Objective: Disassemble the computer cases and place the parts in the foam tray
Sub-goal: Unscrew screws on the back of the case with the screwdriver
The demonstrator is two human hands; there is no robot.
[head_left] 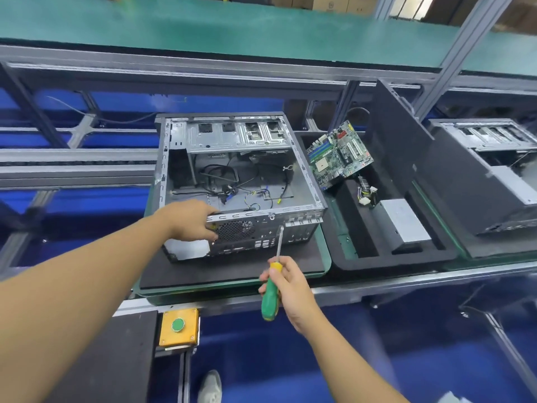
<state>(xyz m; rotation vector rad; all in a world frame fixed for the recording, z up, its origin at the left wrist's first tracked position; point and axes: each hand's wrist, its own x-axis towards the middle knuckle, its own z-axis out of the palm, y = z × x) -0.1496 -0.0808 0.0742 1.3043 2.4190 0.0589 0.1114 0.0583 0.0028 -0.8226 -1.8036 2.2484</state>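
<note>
Open computer case point(238, 181) lies just left of foam tray point(377, 253) | your left grip point(191, 219) clasps its near rear rim | right grip point(287, 279) holds screwdriver point(270, 295) | likely stiff, heavy, sharp-edged: hold by frame rails

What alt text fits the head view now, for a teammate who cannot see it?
A person's left hand grips the rear edge of an opened computer case while the right hand holds a green-handled screwdriver aimed at its back panel. To the right, a black foam tray holds a motherboard and a power supply.
</note>
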